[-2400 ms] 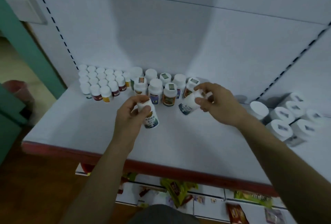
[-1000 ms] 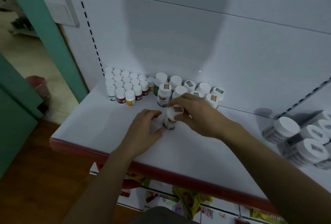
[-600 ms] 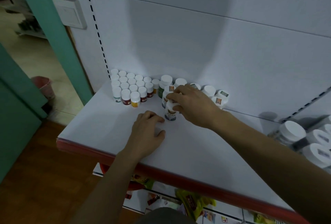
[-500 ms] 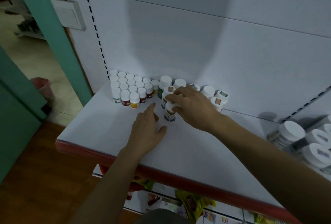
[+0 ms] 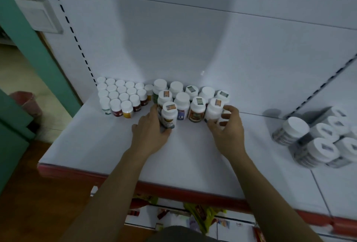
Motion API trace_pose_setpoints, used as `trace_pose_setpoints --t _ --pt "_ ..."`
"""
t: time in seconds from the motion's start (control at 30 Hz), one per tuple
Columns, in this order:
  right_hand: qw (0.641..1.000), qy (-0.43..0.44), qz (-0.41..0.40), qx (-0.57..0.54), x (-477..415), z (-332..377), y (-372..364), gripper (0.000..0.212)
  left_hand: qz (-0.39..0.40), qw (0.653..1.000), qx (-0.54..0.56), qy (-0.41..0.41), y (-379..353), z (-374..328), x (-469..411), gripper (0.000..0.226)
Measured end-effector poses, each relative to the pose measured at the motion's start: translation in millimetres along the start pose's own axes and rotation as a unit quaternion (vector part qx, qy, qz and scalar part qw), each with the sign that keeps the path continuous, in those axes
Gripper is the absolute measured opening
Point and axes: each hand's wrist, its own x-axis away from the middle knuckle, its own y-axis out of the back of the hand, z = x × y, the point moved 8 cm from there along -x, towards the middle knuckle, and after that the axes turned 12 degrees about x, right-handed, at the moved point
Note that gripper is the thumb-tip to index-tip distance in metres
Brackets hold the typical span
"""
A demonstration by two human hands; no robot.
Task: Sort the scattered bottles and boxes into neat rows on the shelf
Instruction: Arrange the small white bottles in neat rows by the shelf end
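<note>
Bottles (image 5: 182,100) with white caps, upright in rows at the back of the white shelf (image 5: 193,156), just beside a tighter block of smaller bottles (image 5: 123,96) on the left. Grips with the left hand (image 5: 152,131) the front bottle (image 5: 169,114) at the left end of the larger cluster, fingers and thumb curled round its labelled body. Clasps with the right hand (image 5: 228,131) the end bottle (image 5: 213,111) at the right of the front row, thumb low, fingers wrapped behind. Farther right, well apart, bundled bottles (image 5: 316,143) lying tilted on their sides. Along the shelf's front edge, a red strip (image 5: 173,187).
</note>
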Motion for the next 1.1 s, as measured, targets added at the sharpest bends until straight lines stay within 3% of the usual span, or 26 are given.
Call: trace_pose_setpoints --t 0.1,0.37,0.43,0.53,0.63,0.73,0.83,0.97,1.03,1.1 --pt "1.0 0.008 0.003 -0.028 -2 1 -4 0.048 -0.005 1.0 0.0 -0.002 0 0 0 0.08" --pt "0.999 0.003 0.034 0.007 10 -1 14 0.053 -0.013 0.999 0.005 0.041 3 6 15 0.083" --pt "0.994 0.058 -0.001 0.089 19 0 42 0.051 -0.043 0.998 -0.016 0.044 10 8 29 0.061" --pt "0.959 0.121 -0.122 0.226 33 -13 113 0.042 -0.054 0.996 -0.067 0.014 5 -5 51 0.028" --pt "0.925 0.026 -0.206 0.318 36 -55 190 0.041 0.017 0.998 -0.061 -0.03 -39 -46 61 0.023" --pt "0.913 -0.07 -0.177 0.361 38 -95 217 0.052 0.131 0.987 -0.038 -0.087 -109 -107 66 0.039" --pt "0.935 -0.062 -0.106 0.332 38 -106 202 0.055 0.213 0.967 0.082 -0.112 -171 -168 62 0.073" --pt "0.967 0.003 -0.088 0.238 44 -117 215 0.053 0.235 0.937 0.228 -0.121 -228 -236 48 0.102" --pt "0.982 0.018 -0.108 0.157 55 -130 240 0.055 0.228 0.923 0.294 -0.097 -248 -253 42 0.101" --pt "0.99 0.013 -0.12 0.072 68 -150 273 0.055 0.173 0.928 0.317 -0.089 -256 -261 38 0.081"
